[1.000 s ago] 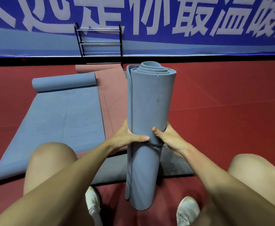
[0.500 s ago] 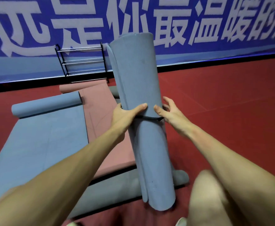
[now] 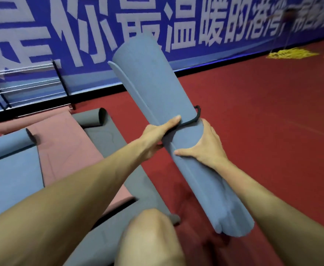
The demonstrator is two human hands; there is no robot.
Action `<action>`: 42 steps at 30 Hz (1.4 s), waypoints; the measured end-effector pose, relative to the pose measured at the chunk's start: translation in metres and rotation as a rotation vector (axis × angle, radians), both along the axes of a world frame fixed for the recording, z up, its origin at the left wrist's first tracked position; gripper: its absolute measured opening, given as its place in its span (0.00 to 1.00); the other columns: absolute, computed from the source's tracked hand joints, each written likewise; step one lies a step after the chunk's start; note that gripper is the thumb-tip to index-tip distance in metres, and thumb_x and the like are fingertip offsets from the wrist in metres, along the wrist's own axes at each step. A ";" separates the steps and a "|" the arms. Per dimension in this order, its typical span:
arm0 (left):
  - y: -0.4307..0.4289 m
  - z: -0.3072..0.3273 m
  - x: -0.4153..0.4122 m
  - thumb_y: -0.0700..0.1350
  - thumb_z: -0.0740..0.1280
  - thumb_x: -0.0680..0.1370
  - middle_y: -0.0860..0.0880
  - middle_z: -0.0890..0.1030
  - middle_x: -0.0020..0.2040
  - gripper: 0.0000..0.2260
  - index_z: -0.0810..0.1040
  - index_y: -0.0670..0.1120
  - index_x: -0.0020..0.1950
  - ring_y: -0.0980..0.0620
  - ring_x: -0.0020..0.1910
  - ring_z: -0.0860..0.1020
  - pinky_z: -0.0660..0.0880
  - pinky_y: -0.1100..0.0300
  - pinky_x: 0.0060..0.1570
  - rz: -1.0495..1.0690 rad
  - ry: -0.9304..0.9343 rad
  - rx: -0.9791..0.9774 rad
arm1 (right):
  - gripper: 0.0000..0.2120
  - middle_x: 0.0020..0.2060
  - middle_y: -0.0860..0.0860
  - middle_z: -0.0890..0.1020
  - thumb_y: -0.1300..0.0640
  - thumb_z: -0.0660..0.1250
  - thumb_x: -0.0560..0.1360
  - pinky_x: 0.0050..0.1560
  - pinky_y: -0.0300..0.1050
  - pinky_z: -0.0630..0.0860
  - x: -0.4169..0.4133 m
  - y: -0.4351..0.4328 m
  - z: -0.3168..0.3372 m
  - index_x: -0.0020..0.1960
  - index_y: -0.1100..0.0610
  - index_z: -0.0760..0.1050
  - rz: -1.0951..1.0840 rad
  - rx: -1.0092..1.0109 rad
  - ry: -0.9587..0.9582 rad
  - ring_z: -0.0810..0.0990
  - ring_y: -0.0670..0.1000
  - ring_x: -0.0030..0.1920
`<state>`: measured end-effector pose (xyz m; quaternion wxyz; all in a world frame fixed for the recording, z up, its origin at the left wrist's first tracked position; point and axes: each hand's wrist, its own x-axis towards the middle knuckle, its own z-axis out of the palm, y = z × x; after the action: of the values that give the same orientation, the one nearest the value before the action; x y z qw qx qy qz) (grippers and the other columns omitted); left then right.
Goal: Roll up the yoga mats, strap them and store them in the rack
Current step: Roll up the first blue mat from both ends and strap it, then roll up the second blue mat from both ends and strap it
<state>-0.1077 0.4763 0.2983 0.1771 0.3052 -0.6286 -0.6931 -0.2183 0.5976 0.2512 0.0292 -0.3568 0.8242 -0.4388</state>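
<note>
Holding: the rolled blue mat (image 3: pixel 176 135) off the floor, tilted, top at 11 o'clock, bottom at 5 o'clock.
Left hand (image 3: pixel 158 132): fingers pressed together along the black strap (image 3: pixel 192 120), wrapped on the roll.
Right hand (image 3: pixel 208 144): spread, cupping the roll just under the strap.
Feel: I judge it light, spongy, grippy; layers could telescope.
Grip: mid-roll, beside the strap.
Rack (image 3: pixel 28 85): at 10 o'clock, well apart.

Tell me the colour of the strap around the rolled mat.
Black strap, seen in the head view.
</note>
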 end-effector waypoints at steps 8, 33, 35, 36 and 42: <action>0.040 -0.074 -0.072 0.71 0.55 0.74 0.43 0.72 0.67 0.36 0.69 0.46 0.70 0.41 0.62 0.74 0.68 0.45 0.64 -0.553 -0.747 -0.393 | 0.56 0.64 0.47 0.70 0.34 0.78 0.50 0.60 0.58 0.69 -0.062 0.079 -0.087 0.71 0.47 0.58 -0.224 0.301 0.040 0.69 0.54 0.66; 0.046 -0.162 -0.078 0.47 0.66 0.78 0.48 0.79 0.59 0.15 0.77 0.43 0.62 0.50 0.58 0.76 0.70 0.58 0.62 -0.988 -0.848 -0.838 | 0.25 0.63 0.60 0.70 0.52 0.66 0.73 0.67 0.53 0.64 -0.063 0.118 -0.253 0.66 0.61 0.67 -0.298 0.825 -0.027 0.68 0.61 0.64; 0.029 -0.143 -0.061 0.47 0.66 0.78 0.47 0.80 0.60 0.15 0.78 0.43 0.62 0.48 0.60 0.76 0.70 0.56 0.63 -0.911 -0.823 -0.853 | 0.22 0.63 0.60 0.70 0.55 0.65 0.74 0.65 0.50 0.65 -0.052 0.089 -0.224 0.66 0.62 0.70 -0.222 0.728 -0.051 0.69 0.61 0.65; 0.020 -0.133 -0.050 0.47 0.66 0.78 0.46 0.80 0.60 0.15 0.79 0.43 0.62 0.48 0.60 0.76 0.71 0.57 0.63 -0.873 -0.809 -0.857 | 0.20 0.63 0.60 0.71 0.56 0.64 0.75 0.65 0.50 0.67 -0.046 0.073 -0.207 0.65 0.62 0.71 -0.171 0.679 -0.077 0.69 0.61 0.65; -0.042 -0.075 0.048 0.46 0.66 0.79 0.45 0.81 0.58 0.12 0.80 0.43 0.59 0.48 0.59 0.78 0.72 0.58 0.60 -0.589 -0.753 -0.876 | 0.11 0.54 0.57 0.82 0.60 0.68 0.73 0.57 0.40 0.68 0.015 -0.040 -0.106 0.55 0.59 0.81 0.226 0.497 -0.031 0.79 0.55 0.58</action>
<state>-0.0596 0.4347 0.2229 -0.1451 0.2416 -0.9295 -0.2377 -0.2033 0.5578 0.1455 0.1773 -0.4214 0.8611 -0.2224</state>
